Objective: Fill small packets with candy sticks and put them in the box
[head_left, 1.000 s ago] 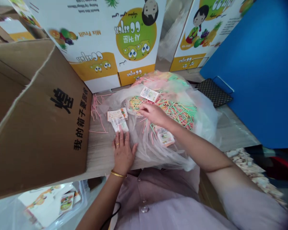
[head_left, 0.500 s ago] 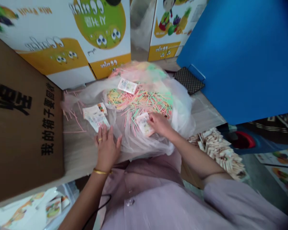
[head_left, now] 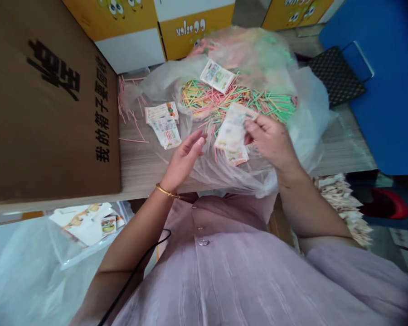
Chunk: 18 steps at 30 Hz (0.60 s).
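Observation:
My right hand (head_left: 270, 138) pinches a small printed paper packet (head_left: 231, 129) by its right edge, above the clear plastic bag (head_left: 313, 108). Beneath it, another packet (head_left: 238, 155) lies partly hidden on the plastic. My left hand (head_left: 187, 158) hovers to the left of the held packet, its fingers apart and nothing in them. Thin pink, green and yellow candy-like sticks (head_left: 272, 104) fill the open bag. One packet (head_left: 217, 76) rests on top of the sticks. At the left, further packets (head_left: 165, 131) overlap on the table, one showing pink sticks.
A brown carton (head_left: 54, 149) stands at the left, printed cartons (head_left: 129, 50) behind. Loose pink sticks (head_left: 132, 139) lie near the brown carton. A dark checkered pouch (head_left: 336, 74) sits by a blue panel (head_left: 391, 104). Many packets (head_left: 342, 203) are piled low at right.
My right hand has lifted a packet off the plastic, uncovering another beneath. My left hand has left the packets at the left and moved toward the right one. The camera view has tilted downward.

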Available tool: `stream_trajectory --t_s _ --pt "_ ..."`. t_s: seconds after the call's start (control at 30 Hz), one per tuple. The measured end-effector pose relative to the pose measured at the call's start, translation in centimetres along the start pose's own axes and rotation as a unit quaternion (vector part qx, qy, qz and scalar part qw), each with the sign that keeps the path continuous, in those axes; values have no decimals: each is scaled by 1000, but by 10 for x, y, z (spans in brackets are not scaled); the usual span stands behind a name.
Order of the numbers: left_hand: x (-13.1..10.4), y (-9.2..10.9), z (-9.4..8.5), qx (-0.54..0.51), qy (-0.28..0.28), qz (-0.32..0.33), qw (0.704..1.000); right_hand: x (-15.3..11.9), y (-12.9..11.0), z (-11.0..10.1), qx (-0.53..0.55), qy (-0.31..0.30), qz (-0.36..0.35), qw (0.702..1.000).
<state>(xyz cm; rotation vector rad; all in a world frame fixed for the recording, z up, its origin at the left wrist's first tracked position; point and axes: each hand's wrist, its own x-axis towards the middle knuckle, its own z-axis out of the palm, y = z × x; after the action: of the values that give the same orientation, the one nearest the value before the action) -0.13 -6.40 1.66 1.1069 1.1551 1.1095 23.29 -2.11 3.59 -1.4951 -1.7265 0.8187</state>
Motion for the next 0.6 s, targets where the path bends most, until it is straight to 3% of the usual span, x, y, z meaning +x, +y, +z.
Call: stream_trajectory --t_s 0.13,0.23,0.37,0.47,0.53,0.6 --pt "6 3 8 -94 -45 -84 991 -3 -20 30 29 -123 -24 992" --pt "11 -3 2 -81 -17 -145 986 5 -12 31 46 -175 -47 982" --pt "18 -2 -7 -69 22 -185 980 31 22 -14 -92 -101 1 991" --pt "24 3 -5 -97 36 -196 975 51 48 -57 -265 -30 94 959" --pt "28 2 -1 -122 42 -194 973 58 59 -72 -328 -32 100 939" --pt "33 -2 3 -133 52 -193 971 58 63 -71 -349 -85 39 932"
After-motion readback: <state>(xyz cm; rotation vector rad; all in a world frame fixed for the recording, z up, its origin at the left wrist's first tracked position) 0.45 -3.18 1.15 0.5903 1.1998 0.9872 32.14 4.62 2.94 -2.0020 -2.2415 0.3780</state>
